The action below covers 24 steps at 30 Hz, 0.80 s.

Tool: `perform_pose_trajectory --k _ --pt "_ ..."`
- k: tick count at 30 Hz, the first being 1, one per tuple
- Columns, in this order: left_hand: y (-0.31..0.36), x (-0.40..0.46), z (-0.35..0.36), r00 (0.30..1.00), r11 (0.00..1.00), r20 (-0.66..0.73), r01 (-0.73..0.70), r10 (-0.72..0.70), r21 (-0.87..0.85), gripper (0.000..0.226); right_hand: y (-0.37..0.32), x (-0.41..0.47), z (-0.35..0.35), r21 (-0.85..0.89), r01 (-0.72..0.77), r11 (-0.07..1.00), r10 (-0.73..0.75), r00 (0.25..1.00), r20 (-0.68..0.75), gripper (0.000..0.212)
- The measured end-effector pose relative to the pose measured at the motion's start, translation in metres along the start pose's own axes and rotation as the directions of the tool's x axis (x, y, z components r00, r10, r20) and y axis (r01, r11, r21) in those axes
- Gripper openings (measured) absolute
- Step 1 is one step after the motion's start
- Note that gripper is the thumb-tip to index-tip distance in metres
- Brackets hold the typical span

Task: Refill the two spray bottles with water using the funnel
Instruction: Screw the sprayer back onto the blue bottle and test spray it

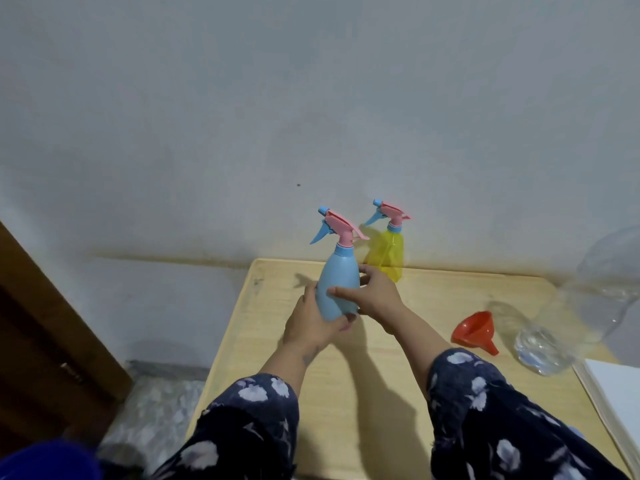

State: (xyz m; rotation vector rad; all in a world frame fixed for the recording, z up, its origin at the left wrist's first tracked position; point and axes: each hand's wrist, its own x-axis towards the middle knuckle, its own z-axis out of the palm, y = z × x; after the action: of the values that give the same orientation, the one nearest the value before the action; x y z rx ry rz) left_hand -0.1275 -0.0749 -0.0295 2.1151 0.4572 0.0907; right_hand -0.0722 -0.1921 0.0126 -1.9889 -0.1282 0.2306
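2 hands, left hand [313,322] and right hand [372,296], wrap the blue spray bottle [337,284] over a pale wooden table [363,393] against a grey wall [242,116]; yellow spray bottle [389,252] behind, red funnel [476,330] lying right.

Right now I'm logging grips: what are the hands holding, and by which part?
Both hold the blue spray bottle by its body: left hand near the base, right hand at mid-body.

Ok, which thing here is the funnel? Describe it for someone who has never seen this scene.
Start at the pale wooden table against the grey wall. On its right side, beside the clear plastic water bottle, lies the funnel on its side. It is the only red thing there, untouched by either hand.
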Motion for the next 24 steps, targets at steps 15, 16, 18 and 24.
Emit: perform_pose_trajectory --k 15,16,18,24 --pt "-0.015 0.158 0.034 0.997 0.966 -0.053 0.034 -0.049 -0.256 0.085 0.031 0.156 0.025 -0.037 0.128 0.991 -0.127 0.992 0.014 0.074" --pt "-0.017 0.164 0.037 0.997 0.968 -0.067 0.023 -0.041 -0.252 0.083 0.034 0.163 0.027 -0.026 0.122 0.992 -0.122 0.993 0.007 0.072" --pt "-0.021 0.174 0.042 0.995 0.971 -0.094 0.000 -0.022 -0.237 0.084 0.039 0.172 0.031 -0.012 0.120 0.993 -0.120 0.993 0.006 0.067" --pt "-0.039 0.185 0.048 0.993 0.972 -0.117 0.000 -0.028 -0.234 0.078 0.047 0.179 0.038 0.015 0.153 0.988 -0.154 0.987 0.039 0.063"
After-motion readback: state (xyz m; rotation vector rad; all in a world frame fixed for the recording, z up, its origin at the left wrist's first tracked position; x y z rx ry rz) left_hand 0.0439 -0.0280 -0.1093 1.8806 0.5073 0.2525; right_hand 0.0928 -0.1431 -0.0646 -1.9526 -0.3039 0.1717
